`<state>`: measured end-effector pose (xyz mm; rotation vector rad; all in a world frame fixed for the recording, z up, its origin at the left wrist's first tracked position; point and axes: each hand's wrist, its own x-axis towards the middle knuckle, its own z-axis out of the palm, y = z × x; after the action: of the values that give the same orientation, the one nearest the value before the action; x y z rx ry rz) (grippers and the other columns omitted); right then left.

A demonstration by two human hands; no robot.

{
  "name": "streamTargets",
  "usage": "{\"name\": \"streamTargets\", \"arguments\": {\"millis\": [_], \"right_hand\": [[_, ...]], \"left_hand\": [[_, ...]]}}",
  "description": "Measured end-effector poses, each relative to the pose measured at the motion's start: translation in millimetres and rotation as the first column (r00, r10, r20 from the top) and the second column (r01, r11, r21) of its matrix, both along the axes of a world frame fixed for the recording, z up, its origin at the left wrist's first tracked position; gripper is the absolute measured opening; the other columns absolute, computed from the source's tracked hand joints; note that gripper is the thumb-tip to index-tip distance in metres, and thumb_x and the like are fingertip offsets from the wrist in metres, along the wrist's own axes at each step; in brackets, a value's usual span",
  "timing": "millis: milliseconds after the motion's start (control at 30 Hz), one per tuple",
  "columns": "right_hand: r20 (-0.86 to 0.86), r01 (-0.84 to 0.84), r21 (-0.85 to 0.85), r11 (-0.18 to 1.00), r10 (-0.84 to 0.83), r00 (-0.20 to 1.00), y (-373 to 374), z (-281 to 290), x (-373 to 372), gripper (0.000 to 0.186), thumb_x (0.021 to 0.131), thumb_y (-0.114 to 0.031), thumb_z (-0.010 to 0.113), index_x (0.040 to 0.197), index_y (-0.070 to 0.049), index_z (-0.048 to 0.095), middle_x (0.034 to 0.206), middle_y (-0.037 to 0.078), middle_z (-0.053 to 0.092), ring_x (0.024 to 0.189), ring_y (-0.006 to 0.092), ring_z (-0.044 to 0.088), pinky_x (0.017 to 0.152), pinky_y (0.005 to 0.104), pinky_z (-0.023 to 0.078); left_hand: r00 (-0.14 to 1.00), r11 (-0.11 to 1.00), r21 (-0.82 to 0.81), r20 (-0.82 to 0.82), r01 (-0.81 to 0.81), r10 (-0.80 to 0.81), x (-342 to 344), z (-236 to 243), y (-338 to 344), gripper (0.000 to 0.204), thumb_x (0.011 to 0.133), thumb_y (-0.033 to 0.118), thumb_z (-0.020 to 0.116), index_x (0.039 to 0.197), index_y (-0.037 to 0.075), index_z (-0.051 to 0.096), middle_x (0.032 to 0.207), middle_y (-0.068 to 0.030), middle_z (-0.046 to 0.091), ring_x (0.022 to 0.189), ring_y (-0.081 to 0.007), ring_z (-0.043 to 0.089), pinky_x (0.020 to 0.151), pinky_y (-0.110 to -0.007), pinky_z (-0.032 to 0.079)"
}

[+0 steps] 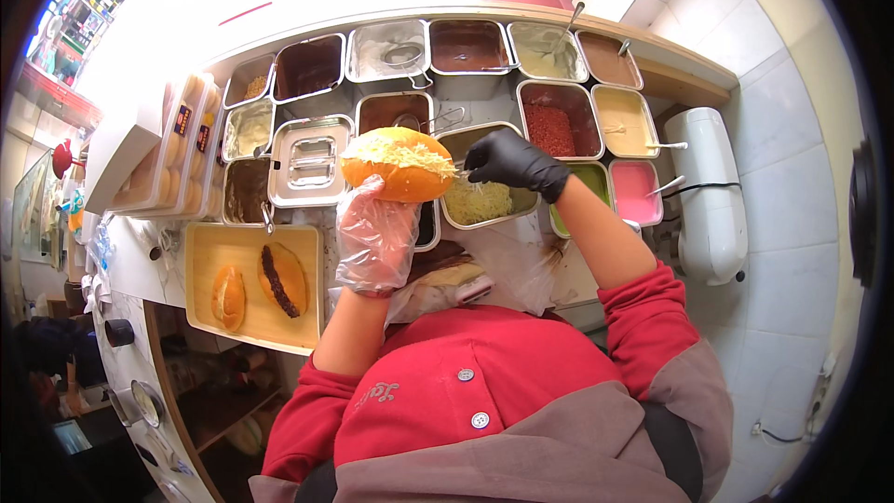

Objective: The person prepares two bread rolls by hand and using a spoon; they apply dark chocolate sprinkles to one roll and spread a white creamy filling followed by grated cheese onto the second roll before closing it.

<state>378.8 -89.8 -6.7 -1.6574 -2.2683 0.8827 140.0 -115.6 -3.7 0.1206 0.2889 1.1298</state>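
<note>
A long golden bun (410,183) with pale shredded cheese (396,149) along its top rests in my left hand (377,235), which wears a clear plastic glove and grips it from below. Just right of the bun, my right hand (512,164) in a black glove has its fingers pinched together, with a few cheese shreds at the tips. Beneath those fingers a metal bin (533,209) holds more shredded cheese (480,203). The bun hangs above the counter bins and partly covers those behind it.
Metal bins of brown, cream, red, green and pink fillings surround the cheese, several with spoons. A lidded bin (312,160) stands left. Two filled buns lie on a yellow tray (209,324). Stacked bun boxes (177,154) rise at far left; a white stand mixer (712,196) stands right.
</note>
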Motion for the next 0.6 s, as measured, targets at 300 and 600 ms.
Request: {"name": "streamTargets", "arguments": {"millis": [300, 600], "right_hand": [[-0.575, 0.197, -0.248, 0.949, -0.308, 0.758, -35.9, 95.3, 17.2, 0.025, 0.08, -0.015, 0.072, 0.097, 0.004, 0.068, 0.082, 0.005, 0.069, 0.075, 0.0084, 0.062, 0.069, 0.0244, 0.051], [-0.256, 0.126, 0.11, 0.986, -0.095, 0.962, -33.8, 105.4, -15.2, 0.025, 0.08, -0.014, 0.07, 0.101, -0.002, 0.068, 0.086, 0.012, 0.07, 0.077, 0.0137, 0.067, 0.074, 0.0262, 0.051]], "left_hand": [[0.986, 0.986, -0.038, 0.043, 0.16, -0.158, 23.0, -5.0, -6.2, 0.036, 0.081, -0.001, 0.056, 0.118, 0.0, 0.051, 0.119, -0.0129, 0.057, 0.115, -0.0248, 0.053, 0.102, -0.042, 0.04], [0.968, 0.968, -0.024, 0.012, 0.251, -0.251, 43.8, -0.2, -14.6, 0.032, 0.082, -0.002, 0.056, 0.114, 0.001, 0.052, 0.112, -0.0102, 0.058, 0.106, -0.0203, 0.056, 0.093, -0.032, 0.046]]}}
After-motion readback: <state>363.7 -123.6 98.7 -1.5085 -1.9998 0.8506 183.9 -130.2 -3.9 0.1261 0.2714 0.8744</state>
